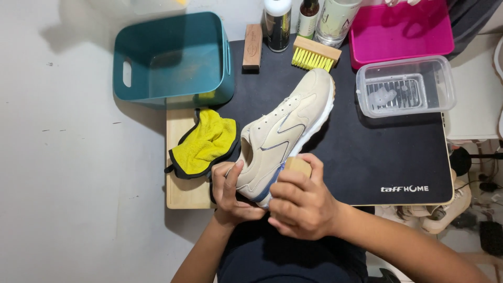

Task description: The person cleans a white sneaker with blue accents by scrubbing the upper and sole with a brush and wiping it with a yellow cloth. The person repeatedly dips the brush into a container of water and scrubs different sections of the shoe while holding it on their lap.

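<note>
We work over a black mat (387, 157), flat and smooth, which lies on a pale wooden board (181, 194). At the back left stands a teal plastic tub (157, 78), rectangular with rounded corners and an oval handle slot in its left wall. At the back right sits a pink plastic tray (401, 31), glossy and shallow, and in front of it a clear plastic box (406, 86) with a ribbed insert inside.

The shoe (285, 128) lies on the mat at the centre, toe pointing to the back right. Its upper is beige and matte like suede, with a white ribbed sole and stitched side panels. Our left hand (233, 191) grips the heel, thumb inside the collar and fingers curled underneath. Our right hand (301, 202) is closed firmly over a small wooden brush (298, 165); we press it against the side of the shoe near the heel, and its bristles are hidden.

To the left of the shoe, a yellow cloth (204, 144) with black edging lies crumpled, soft and fuzzy, half on the board. At the back edge of the mat rests a wooden brush with yellow bristles (314, 55), beside a narrow wooden block (253, 47). Behind these stand three bottles (277, 23), cut off by the frame.
</note>
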